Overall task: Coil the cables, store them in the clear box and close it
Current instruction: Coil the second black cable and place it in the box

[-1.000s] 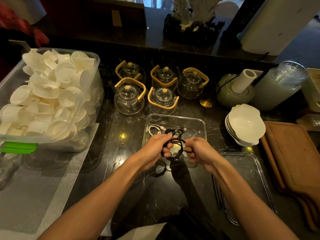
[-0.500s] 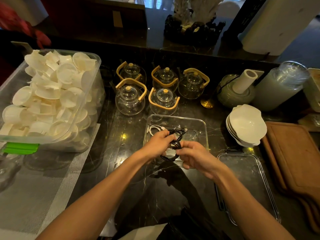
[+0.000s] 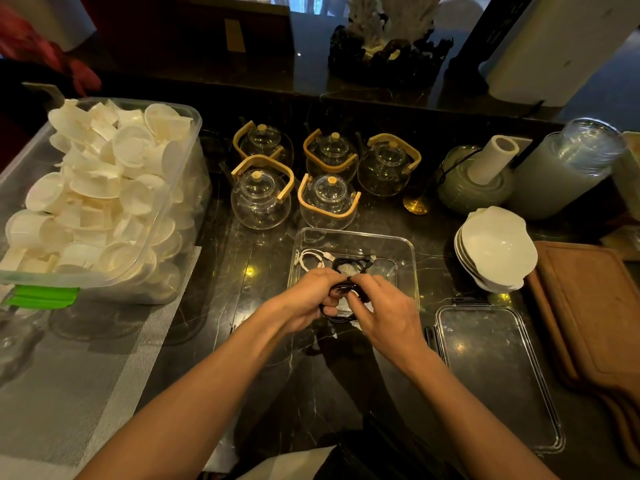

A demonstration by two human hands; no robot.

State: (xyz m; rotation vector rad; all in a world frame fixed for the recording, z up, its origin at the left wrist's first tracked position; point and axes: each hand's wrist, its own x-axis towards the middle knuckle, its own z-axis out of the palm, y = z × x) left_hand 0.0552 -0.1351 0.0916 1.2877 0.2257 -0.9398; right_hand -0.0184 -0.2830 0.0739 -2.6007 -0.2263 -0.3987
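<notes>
A clear box (image 3: 412,258) stands open on the dark counter in front of me. Inside it lies a coiled white cable (image 3: 310,259) at the left. My left hand (image 3: 308,299) and my right hand (image 3: 384,310) meet over the box's near edge, both gripping a coiled black cable (image 3: 341,289). The cable's loop hangs below my fingers and its plug ends (image 3: 369,262) stick out over the box. The clear lid (image 3: 495,372) lies flat on the counter to the right.
A large clear bin of white cups (image 3: 97,199) fills the left. Several glass teapots (image 3: 325,199) stand right behind the box. Stacked white bowls (image 3: 495,247) and wooden boards (image 3: 595,317) are at the right. A grey mat (image 3: 86,375) lies at the near left.
My hands have come together on the black cable, and the right hand has shifted left over the coil. The coil is now bunched tighter between my fingers.
</notes>
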